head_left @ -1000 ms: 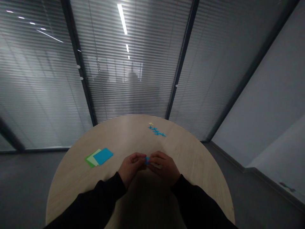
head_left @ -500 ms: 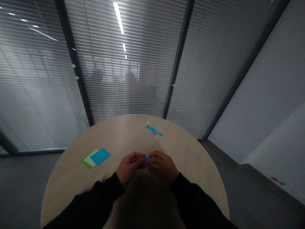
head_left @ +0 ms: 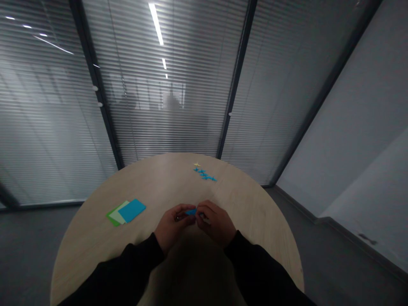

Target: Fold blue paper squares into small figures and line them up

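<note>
The left hand (head_left: 174, 224) and right hand (head_left: 214, 223) pinch a small blue piece (head_left: 191, 211) between their fingers, over the near half of the round bench (head_left: 159, 180).

Toward the bench's left edge, a blue card (head_left: 131, 210) overlaps a pale card (head_left: 117, 217) and a green card (head_left: 110, 218); by the far edge lie a row of blue stars (head_left: 204, 174) and a yellow star (head_left: 196, 164).

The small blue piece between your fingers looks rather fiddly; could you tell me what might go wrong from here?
The small blue piece is pinched between the left hand and the right hand, and it is so tiny that it could slip and drop. Its folds, if it is folded, might also crumple under the pressure. The loose row of blue pieces lies close to the far edge of the round wooden table, so a careless reach might knock some off.
</note>
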`<act>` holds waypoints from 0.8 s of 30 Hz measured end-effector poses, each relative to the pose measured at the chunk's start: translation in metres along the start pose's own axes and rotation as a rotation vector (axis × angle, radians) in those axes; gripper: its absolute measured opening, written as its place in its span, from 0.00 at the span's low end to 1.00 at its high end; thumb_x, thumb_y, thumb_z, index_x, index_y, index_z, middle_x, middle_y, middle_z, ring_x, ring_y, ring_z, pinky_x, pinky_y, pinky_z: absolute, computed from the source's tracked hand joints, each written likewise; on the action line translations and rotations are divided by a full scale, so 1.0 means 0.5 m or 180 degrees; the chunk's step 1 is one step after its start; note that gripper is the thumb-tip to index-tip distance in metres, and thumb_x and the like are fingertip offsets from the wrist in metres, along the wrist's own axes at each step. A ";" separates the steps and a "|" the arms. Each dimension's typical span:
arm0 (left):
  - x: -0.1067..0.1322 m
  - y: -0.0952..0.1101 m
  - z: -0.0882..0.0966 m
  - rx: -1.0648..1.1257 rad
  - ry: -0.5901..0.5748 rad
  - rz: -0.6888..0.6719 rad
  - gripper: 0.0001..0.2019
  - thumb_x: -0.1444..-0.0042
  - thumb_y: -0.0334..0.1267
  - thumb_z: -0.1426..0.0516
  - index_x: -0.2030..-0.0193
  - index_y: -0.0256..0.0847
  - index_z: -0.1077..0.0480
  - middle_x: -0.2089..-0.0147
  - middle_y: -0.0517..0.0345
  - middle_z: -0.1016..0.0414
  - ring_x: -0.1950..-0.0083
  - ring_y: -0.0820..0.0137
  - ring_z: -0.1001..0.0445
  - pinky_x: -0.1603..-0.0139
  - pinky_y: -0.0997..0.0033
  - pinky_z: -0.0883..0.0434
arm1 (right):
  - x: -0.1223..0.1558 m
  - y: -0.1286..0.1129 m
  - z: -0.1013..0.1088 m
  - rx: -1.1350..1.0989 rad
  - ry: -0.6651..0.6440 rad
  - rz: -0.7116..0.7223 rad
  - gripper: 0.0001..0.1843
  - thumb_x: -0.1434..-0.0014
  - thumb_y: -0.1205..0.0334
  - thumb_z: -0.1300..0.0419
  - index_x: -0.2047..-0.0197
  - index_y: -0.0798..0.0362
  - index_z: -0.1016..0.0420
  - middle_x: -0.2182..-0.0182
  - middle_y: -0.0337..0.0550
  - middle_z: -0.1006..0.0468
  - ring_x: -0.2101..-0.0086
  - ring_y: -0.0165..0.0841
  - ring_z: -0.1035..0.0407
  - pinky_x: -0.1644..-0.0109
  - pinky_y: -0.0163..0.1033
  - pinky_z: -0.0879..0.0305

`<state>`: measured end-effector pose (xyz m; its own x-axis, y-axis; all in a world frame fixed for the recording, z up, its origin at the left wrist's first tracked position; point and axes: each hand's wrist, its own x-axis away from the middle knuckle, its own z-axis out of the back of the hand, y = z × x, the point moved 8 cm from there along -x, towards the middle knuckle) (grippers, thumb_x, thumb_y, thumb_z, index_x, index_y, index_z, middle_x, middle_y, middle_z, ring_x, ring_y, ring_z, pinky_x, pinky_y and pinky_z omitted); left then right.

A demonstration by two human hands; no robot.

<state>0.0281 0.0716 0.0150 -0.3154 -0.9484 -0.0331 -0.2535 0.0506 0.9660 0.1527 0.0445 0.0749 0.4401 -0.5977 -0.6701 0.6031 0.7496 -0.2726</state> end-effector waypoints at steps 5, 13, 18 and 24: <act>0.002 0.011 -0.003 -0.0163 0.0102 -0.0157 0.18 0.52 0.40 0.31 0.55 0.38 0.23 0.58 0.49 0.17 0.57 0.62 0.20 0.52 0.61 0.27 | -0.002 0.009 -0.008 -0.0383 0.0042 -0.0270 0.04 0.38 0.68 0.45 0.65 0.51 0.30 0.64 0.44 0.27 0.65 0.33 0.30 0.62 0.37 0.31; 0.003 0.016 -0.003 0.0018 0.0254 -0.0255 0.17 0.53 0.40 0.31 0.57 0.38 0.24 0.59 0.49 0.16 0.56 0.61 0.19 0.51 0.61 0.26 | 0.008 0.042 -0.017 -0.0919 0.0233 -0.0859 0.05 0.40 0.63 0.41 0.60 0.51 0.31 0.64 0.44 0.25 0.67 0.34 0.28 0.62 0.39 0.30; 0.002 0.008 0.008 0.0075 0.0367 -0.0232 0.17 0.55 0.39 0.30 0.57 0.38 0.24 0.60 0.50 0.16 0.58 0.63 0.19 0.53 0.64 0.27 | 0.027 0.082 -0.041 -0.2027 0.0368 -0.1655 0.17 0.45 0.58 0.36 0.53 0.50 0.33 0.63 0.45 0.23 0.65 0.35 0.25 0.60 0.42 0.27; -0.004 -0.002 0.015 0.0141 0.0378 -0.0264 0.16 0.54 0.37 0.31 0.58 0.38 0.24 0.59 0.49 0.16 0.58 0.64 0.20 0.53 0.64 0.28 | 0.030 0.084 -0.060 -0.2658 0.0298 -0.1892 0.20 0.48 0.59 0.33 0.53 0.49 0.33 0.62 0.42 0.24 0.65 0.34 0.25 0.60 0.41 0.27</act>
<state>0.0222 0.0759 0.0123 -0.1820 -0.9801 -0.0792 -0.3152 -0.0181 0.9489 0.1648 0.0754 0.0328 0.1463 -0.9389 -0.3115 0.0359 0.3197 -0.9468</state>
